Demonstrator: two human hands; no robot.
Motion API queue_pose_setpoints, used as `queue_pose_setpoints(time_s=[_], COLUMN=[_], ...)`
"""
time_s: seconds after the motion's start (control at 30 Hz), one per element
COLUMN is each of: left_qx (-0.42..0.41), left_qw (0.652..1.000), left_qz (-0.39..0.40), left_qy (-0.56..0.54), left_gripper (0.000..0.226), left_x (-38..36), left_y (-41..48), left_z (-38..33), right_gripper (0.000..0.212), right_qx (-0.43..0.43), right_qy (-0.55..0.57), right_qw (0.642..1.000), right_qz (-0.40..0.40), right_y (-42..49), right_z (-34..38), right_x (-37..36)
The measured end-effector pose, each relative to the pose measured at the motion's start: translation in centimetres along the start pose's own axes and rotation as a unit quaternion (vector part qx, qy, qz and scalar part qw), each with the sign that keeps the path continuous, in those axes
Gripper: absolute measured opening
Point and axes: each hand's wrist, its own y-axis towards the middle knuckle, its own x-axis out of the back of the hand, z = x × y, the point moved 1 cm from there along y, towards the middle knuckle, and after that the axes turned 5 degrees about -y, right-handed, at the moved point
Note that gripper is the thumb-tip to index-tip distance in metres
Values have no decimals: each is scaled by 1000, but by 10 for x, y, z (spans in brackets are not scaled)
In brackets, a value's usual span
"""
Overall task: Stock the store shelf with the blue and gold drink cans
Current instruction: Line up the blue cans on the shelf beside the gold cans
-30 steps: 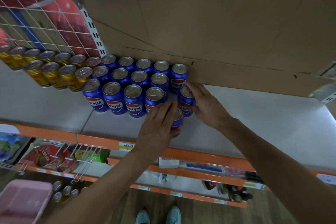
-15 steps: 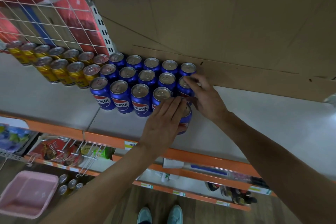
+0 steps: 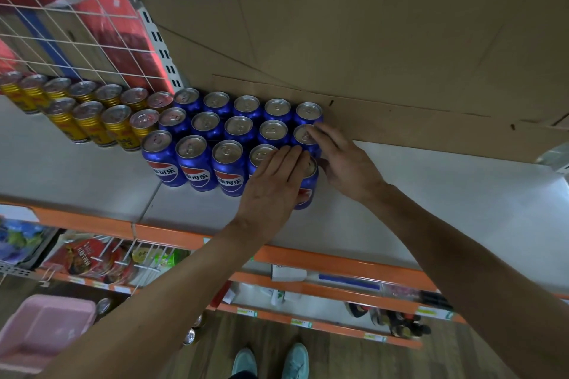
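Your left hand point(image 3: 271, 184) lies flat and open, palm down, across the tops of the front-row blue cans point(image 3: 197, 163), fingers spread over the last two at the right end of that row. Your right hand point(image 3: 341, 163) reaches in from the side, its fingers curled loosely on the rim of the second-row end can point(image 3: 303, 135); I cannot tell whether it truly grips that can or only nudges it. You look to be squaring up the newest cans on the shelf point(image 3: 431, 203), pressing them snug against the block. The gold cans point(image 3: 89, 120) stand in two rows just left of the blue. Next, likely lift both hands clear without tipping the end can, then fetch more stock.
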Motion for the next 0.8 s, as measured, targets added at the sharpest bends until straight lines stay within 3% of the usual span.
queue_pose_setpoints(time_s=[0.43,0.8], left_qx=[4,22], left_qw=[999,997], left_qz=[2,34], left_qy=[-32,-66], left_gripper=[76,83], left_x=[-1,9], left_y=[3,1], left_z=[1,1], right_gripper=[84,77], right_qx=[-19,-9], right_qy=[-13,-28], right_qw=[999,997], right_qz=[40,77], right_y=[-11,-11], right_z=[7,24], right_x=[2,32])
